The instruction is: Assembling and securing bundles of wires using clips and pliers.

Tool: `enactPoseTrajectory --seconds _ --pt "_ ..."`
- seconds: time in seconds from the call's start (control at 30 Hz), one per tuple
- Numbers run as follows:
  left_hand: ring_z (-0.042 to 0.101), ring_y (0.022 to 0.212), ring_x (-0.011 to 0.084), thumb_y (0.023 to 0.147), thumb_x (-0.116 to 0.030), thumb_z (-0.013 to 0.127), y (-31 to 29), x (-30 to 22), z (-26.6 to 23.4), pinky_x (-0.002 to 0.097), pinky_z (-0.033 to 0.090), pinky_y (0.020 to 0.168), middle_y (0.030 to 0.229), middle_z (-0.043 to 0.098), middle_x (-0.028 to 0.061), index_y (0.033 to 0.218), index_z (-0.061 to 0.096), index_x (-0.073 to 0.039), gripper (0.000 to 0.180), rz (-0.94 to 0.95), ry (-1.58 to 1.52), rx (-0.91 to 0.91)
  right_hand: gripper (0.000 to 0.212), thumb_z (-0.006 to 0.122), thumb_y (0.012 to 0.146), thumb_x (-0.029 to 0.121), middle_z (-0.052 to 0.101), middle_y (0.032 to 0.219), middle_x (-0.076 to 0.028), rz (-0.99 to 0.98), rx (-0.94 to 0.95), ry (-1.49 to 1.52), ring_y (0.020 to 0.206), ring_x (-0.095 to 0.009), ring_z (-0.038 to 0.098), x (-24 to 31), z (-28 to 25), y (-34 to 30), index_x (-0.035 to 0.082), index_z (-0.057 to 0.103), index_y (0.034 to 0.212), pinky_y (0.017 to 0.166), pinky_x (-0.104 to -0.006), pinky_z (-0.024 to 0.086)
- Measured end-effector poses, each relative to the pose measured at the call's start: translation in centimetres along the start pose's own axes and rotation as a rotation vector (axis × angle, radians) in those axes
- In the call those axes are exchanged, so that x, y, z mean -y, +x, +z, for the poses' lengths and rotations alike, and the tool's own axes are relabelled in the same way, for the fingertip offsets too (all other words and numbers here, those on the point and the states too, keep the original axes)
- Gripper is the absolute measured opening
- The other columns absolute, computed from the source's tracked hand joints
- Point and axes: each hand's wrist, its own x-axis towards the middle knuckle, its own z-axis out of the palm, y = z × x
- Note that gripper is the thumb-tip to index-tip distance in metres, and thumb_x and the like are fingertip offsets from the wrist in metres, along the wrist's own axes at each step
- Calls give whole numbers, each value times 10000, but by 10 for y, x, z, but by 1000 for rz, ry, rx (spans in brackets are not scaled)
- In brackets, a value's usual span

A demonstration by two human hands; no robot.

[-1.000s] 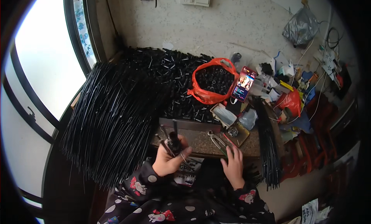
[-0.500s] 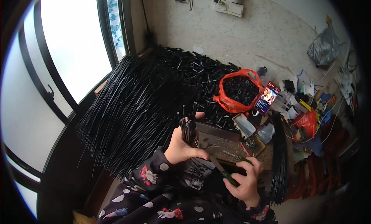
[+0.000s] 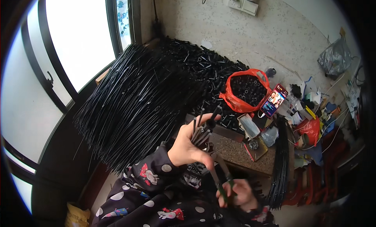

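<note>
My left hand point(image 3: 183, 148) is wrapped round a small bundle of thin black rods point(image 3: 201, 133), whose ends stick up unevenly past the fingers. A thicker black tubular piece point(image 3: 212, 124) shows among them. Below the left thumb, a pair of pincers point(image 3: 221, 167) with green handle grips reaches toward the bundle. Its metal head lies close against the lower part of the rods; whether the jaws touch them I cannot tell. My right hand point(image 3: 241, 193), slightly blurred, is closed on the green grips, which now lie close together.
A large sheaf of long black rods point(image 3: 129, 105) fills the left. Behind lie many short black tubes point(image 3: 196, 62), and a red plastic bag point(image 3: 239, 105) of black rings. A lit phone point(image 3: 274, 100), a speckled tabletop point(image 3: 231, 150), a hanging black bundle point(image 3: 279, 172) and clutter point(image 3: 309, 129) are at right.
The pincers have swung up to the bundle, and their spread handles have come together. My right hand has moved down and left. The rods in my left hand now lean to the right.
</note>
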Motion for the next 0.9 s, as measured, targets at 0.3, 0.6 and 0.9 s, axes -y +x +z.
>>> enactPoseTrajectory --seconds 0.3,0.6,0.9 --pt "482 577 34 532 -309 856 6 -6 7 171 347 523 638 529 -34 1149 463 64 822 -19 86 -84 551 658 626 17 586 829 -114 -907 -565 -1574 679 -207 573 27 6 32 13 476 1146 601 -316 462" --pt "486 566 41 476 -253 883 16 -12 8 181 348 509 625 546 -19 1070 528 39 751 -115 63 141 282 658 786 120 598 677 -48 218 160 -469 543 -113 568 8 10 35 -10 529 1001 538 -223 460" --pt "558 815 72 449 -252 894 10 -6 -7 218 455 724 901 611 33 1133 479 26 846 -59 -76 99 305 647 782 142 598 727 -147 106 -52 -513 598 -218 592 25 27 14 -73 528 963 577 -291 478"
